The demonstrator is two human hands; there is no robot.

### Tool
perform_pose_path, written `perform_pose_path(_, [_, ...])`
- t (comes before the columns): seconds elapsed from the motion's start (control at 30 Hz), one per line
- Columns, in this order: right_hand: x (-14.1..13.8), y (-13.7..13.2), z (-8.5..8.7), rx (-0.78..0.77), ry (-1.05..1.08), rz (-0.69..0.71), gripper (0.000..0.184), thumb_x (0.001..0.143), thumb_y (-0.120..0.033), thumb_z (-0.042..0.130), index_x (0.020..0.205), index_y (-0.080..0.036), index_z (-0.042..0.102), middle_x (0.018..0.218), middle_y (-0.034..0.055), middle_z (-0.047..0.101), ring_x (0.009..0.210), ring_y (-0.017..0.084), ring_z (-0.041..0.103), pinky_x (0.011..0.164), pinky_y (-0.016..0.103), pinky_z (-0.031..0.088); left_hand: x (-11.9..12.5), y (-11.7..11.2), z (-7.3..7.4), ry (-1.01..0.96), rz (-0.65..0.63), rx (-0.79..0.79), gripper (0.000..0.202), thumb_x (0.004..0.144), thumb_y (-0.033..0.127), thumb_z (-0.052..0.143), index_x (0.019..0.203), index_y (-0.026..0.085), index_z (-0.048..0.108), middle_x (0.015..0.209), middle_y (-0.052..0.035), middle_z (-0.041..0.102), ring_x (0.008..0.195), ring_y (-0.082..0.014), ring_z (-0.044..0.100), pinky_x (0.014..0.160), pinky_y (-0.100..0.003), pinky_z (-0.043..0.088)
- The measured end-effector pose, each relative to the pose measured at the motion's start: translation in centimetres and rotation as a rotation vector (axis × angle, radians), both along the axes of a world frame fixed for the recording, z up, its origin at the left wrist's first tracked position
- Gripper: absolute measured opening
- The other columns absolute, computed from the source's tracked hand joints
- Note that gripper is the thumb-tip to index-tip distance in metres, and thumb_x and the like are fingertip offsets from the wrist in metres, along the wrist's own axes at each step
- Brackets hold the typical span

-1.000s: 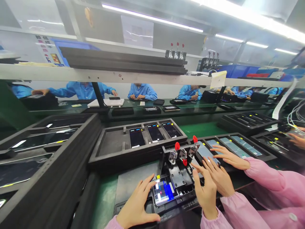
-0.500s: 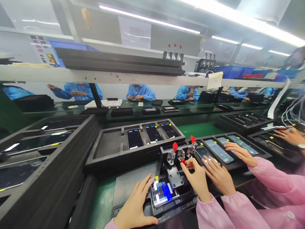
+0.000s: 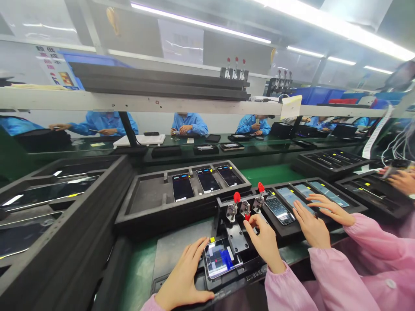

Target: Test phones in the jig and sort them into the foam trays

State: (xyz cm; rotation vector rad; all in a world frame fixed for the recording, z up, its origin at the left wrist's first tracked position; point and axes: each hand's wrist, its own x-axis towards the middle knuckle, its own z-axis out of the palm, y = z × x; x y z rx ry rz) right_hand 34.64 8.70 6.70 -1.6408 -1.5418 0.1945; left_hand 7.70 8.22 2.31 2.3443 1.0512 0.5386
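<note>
A black test fixture [image 3: 238,276] stands on a grey mat at the bench's near edge. A lit phone [image 3: 222,261] lies in it, partly under a black clamp plate [image 3: 236,237]. Three red-tipped toggle clamps [image 3: 246,206] stand along its back. My left hand [image 3: 183,280] rests flat beside the phone, fingers spread, its fingertips at the phone's left edge. My right hand [image 3: 264,242] is closed in a pinch on the low middle clamp handle [image 3: 247,217].
A co-worker's two hands [image 3: 313,224] in pink sleeves hover over a tray of phones [image 3: 356,209] right of the fixture. Behind the fixture is another black tray [image 3: 145,203] with three phones. Stacked trays [image 3: 58,224] rise at left. People in blue sit across the conveyor.
My right hand moved up from the fixture's right side and closed on the middle clamp handle. The co-worker's hands drew back over the right tray. My left hand stayed put.
</note>
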Motion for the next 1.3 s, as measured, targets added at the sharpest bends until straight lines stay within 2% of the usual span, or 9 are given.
perform_pose_path(0.13, [-0.06, -0.17, 0.13, -0.008, 0.026, -0.025, 0.022, 0.086, -0.044, 0.045, 0.081, -0.022, 0.045, 0.075, -0.0012, 0.059, 0.068, 0.013, 0.058, 0.068, 0.026, 0.043, 0.10, -0.08, 0.13, 0.002, 0.007, -0.004, 0.109, 0.054, 0.043, 0.077, 0.140, 0.027, 0.013, 0.144, -0.0071, 0.027, 0.129, -0.0289, 0.028, 0.107, -0.043, 0.028])
perform_pose_path(0.33, [-0.17, -0.21, 0.06, -0.027, 0.042, -0.072, 0.025, 0.083, -0.047, 0.047, 0.088, -0.022, 0.044, 0.078, -0.0009, 0.060, 0.067, 0.014, 0.059, 0.064, 0.026, 0.043, 0.14, 0.02, 0.28, 0.009, 0.002, 0.008, 0.108, 0.054, 0.046, 0.076, 0.140, 0.027, 0.014, 0.143, -0.0082, 0.028, 0.128, -0.0296, 0.029, 0.107, -0.044, 0.028])
perform_pose_path(0.6, [-0.05, -0.22, -0.03, -0.036, 0.043, -0.069, 0.026, 0.084, -0.047, 0.045, 0.089, -0.022, 0.044, 0.077, -0.0004, 0.060, 0.068, 0.015, 0.060, 0.059, 0.026, 0.043, -0.06, 0.05, 0.04, 0.011, -0.008, 0.017, 0.110, 0.054, 0.052, 0.076, 0.140, 0.028, 0.012, 0.144, -0.0086, 0.027, 0.129, -0.0305, 0.029, 0.107, -0.046, 0.027])
perform_pose_path(0.87, [0.04, -0.14, -0.20, -0.022, 0.078, -0.044, 0.025, 0.085, -0.046, 0.043, 0.090, -0.022, 0.044, 0.080, 0.0009, 0.061, 0.069, 0.015, 0.060, 0.057, 0.025, 0.043, -0.11, -0.18, 0.54, -0.005, -0.020, 0.035, 0.109, 0.054, 0.066, 0.069, 0.141, 0.028, 0.017, 0.144, -0.0112, 0.029, 0.126, -0.0350, 0.033, 0.104, -0.049, 0.030])
perform_pose_path(1.13, [0.13, -0.16, -0.14, -0.029, 0.058, -0.039, 0.023, 0.086, -0.045, 0.043, 0.089, -0.022, 0.044, 0.084, 0.0008, 0.060, 0.069, 0.014, 0.059, 0.066, 0.027, 0.046, -0.11, -0.37, 0.69, 0.033, -0.013, 0.020, 0.105, 0.058, 0.054, 0.073, 0.141, 0.030, 0.014, 0.146, -0.0072, 0.025, 0.128, -0.0321, 0.030, 0.106, -0.047, 0.028])
perform_pose_path(1.3, [0.13, -0.27, 0.07, -0.030, 0.070, -0.027, 0.024, 0.086, -0.047, 0.041, 0.088, -0.022, 0.043, 0.082, 0.0008, 0.060, 0.068, 0.014, 0.059, 0.069, 0.029, 0.046, -0.09, -0.23, 0.63, 0.039, -0.011, 0.009, 0.107, 0.057, 0.054, 0.073, 0.142, 0.030, 0.012, 0.146, -0.0068, 0.024, 0.129, -0.0319, 0.029, 0.107, -0.048, 0.025])
